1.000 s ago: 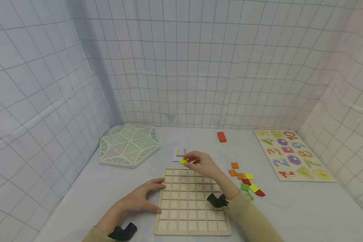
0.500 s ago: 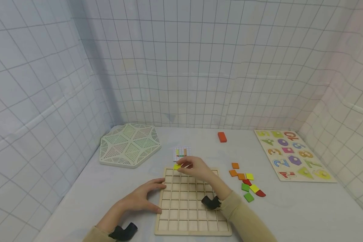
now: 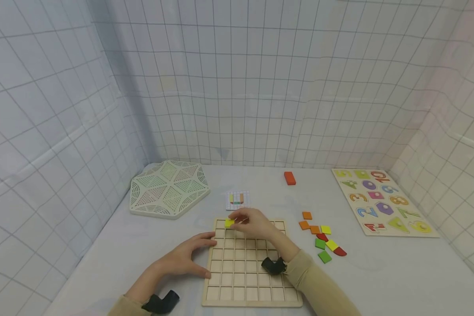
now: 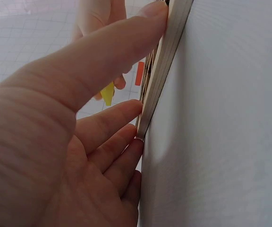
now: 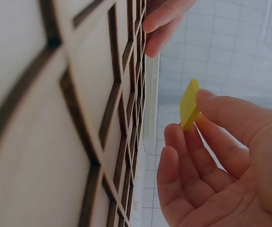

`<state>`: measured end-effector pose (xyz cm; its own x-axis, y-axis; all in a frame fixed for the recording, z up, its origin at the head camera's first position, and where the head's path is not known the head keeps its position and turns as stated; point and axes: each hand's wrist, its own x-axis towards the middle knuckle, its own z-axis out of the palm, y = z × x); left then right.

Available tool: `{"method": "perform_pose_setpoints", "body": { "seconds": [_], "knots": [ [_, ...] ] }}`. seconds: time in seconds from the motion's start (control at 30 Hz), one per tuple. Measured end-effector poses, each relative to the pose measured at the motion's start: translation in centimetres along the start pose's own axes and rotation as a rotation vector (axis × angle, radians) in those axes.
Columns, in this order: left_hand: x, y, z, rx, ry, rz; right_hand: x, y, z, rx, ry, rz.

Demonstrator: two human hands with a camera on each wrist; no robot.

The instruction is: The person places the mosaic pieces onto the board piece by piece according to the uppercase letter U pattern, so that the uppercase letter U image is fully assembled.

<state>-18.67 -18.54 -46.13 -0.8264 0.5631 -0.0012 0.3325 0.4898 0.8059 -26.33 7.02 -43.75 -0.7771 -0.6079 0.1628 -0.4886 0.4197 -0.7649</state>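
Between thumb and fingertips, my right hand (image 3: 256, 224) pinches a square yellow tile (image 5: 190, 105). The tile is over the far left part of a wooden grid board (image 3: 253, 303), and the right wrist view shows it held apart from the board's surface. My left hand (image 3: 183, 259) lies at the board's left side, its thumb and fingertips touching the edge, as the left wrist view also shows. The right hand and forearm hide some of the grid cells. Just beyond the board lies a small pattern card (image 3: 237, 201) printed with coloured shapes.
Orange, yellow, green and red tiles (image 3: 320, 243) lie loose right of the board. A number puzzle board (image 3: 408, 229) is farther right, with a red block (image 3: 289, 178) at the back. At the back left is a white hexagonal panel (image 3: 170, 189). Grid-patterned cloth walls surround the table.
My right hand has carried the yellow tile left and nearer, from beside the pattern card to over the board's far left part. My left hand has stayed at the board's edge.
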Motion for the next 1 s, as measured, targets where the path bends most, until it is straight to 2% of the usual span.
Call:
{"method": "perform_pose_setpoints", "body": {
  "seconds": [0.4, 1.0],
  "knots": [
    [0.0, 0.0, -0.1, -0.008, -0.009, 0.016, 0.0, 1.5, 0.8, 0.022, -0.036, 0.031],
    [-0.1, 0.2, -0.1, -0.004, -0.012, 0.006, -0.1, 2.0, 0.9, 0.064, -0.040, 0.052]
  ]
}}
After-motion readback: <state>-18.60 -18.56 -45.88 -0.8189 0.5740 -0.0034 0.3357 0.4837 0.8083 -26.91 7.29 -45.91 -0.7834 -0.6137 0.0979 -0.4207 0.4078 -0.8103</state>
